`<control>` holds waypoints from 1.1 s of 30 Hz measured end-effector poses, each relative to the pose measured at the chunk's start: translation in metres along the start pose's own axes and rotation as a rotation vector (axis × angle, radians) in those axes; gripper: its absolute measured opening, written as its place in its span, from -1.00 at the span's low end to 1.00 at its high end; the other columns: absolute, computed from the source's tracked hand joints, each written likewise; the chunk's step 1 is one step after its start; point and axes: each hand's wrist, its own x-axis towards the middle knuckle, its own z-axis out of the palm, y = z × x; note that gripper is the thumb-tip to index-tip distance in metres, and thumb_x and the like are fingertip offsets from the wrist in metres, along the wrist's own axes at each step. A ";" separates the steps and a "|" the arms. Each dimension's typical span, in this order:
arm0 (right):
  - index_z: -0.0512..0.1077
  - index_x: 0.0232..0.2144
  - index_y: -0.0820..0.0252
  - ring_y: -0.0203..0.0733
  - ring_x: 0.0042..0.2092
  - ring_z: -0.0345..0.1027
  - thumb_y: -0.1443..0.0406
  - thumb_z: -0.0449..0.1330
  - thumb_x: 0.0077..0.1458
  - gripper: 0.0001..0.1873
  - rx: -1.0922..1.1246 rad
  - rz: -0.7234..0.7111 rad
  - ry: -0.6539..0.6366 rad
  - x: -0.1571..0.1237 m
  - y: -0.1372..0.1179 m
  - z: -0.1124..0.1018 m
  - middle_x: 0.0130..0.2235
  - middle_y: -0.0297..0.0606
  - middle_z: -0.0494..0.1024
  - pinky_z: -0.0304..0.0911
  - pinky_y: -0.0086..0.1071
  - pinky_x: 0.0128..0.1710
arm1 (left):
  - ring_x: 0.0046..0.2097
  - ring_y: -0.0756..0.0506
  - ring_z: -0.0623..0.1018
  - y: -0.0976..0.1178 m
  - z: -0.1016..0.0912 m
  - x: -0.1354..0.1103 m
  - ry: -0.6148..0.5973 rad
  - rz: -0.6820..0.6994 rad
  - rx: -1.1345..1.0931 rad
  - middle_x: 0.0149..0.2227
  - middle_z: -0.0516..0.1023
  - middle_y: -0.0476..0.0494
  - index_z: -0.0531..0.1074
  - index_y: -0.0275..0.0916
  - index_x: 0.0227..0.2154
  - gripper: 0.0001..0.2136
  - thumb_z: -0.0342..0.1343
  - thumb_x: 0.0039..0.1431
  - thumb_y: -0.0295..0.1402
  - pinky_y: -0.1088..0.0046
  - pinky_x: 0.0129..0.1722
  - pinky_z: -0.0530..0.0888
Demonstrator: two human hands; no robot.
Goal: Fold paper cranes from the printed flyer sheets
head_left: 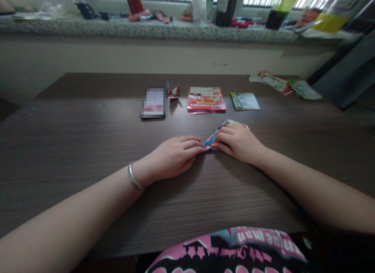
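Observation:
A small folded sheet of colourful printed paper point(211, 140), blue and red with a pale part at the right, lies on the brown table between my hands. My right hand point(238, 142) is closed over its middle and right side, hiding much of it. At the paper's left tip, my left hand point(175, 155) has its fingers held together, with the fingertips on that corner. Just beyond the paper sits a stack of red and cream printed sheets point(206, 101). To its right is a smaller stack of green and white paper point(246, 101).
A phone-like device point(154, 104) with a blurred-out screen lies left of the red stack. Beside it stands a small folded paper shape point(174, 92). Several printed paper strips point(275, 83) lie at the far right. Behind the table, a granite windowsill point(175, 31) holds bottles and pens.

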 end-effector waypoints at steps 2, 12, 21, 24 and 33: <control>0.46 -0.36 0.22 -0.14 -0.23 0.33 0.15 0.02 0.29 -0.67 0.038 0.030 -0.015 0.001 0.001 0.000 -0.32 -0.18 0.52 0.18 -0.30 -0.20 | 0.07 -0.15 0.49 0.002 -0.001 0.000 0.021 -0.016 0.040 0.03 0.50 -0.27 0.38 -0.27 0.08 -0.64 -0.04 0.24 -0.47 0.25 0.07 0.48; 0.45 -0.34 0.19 -0.10 -0.19 0.32 0.14 0.05 0.28 -0.71 -0.065 0.126 -0.113 0.011 -0.001 0.003 -0.29 -0.20 0.52 0.06 -0.26 -0.13 | 0.05 -0.18 0.48 0.007 0.005 0.002 0.005 -0.045 0.129 -0.01 0.53 -0.22 0.39 -0.31 0.06 -0.66 0.00 0.22 -0.49 0.21 0.07 0.48; 0.42 -0.35 0.20 -0.06 -0.17 0.30 0.18 0.02 0.28 -0.72 -0.044 0.178 -0.123 0.012 -0.004 0.006 -0.28 -0.13 0.51 0.08 -0.24 -0.13 | 0.00 -0.17 0.52 0.011 0.003 0.000 0.017 -0.045 0.203 -0.06 0.55 -0.22 0.40 -0.31 0.04 -0.68 -0.02 0.25 -0.45 0.24 -0.02 0.54; 0.41 -0.37 0.21 -0.08 -0.19 0.30 0.17 0.04 0.26 -0.73 0.030 0.179 -0.117 0.013 -0.004 0.005 -0.29 -0.13 0.50 0.10 -0.26 -0.16 | -0.03 -0.18 0.54 0.011 0.003 0.000 0.009 -0.053 0.227 -0.07 0.56 -0.21 0.42 -0.29 0.01 -0.70 -0.01 0.25 -0.44 0.24 -0.09 0.56; 0.41 -0.39 0.19 -0.10 -0.20 0.32 0.17 0.11 0.22 -0.77 0.132 0.189 -0.124 0.012 -0.001 0.007 -0.32 -0.19 0.51 0.10 -0.27 -0.15 | -0.04 -0.17 0.53 0.011 0.004 0.002 -0.031 -0.064 0.226 -0.11 0.55 -0.23 0.40 -0.30 0.03 -0.69 -0.02 0.25 -0.43 0.25 -0.08 0.54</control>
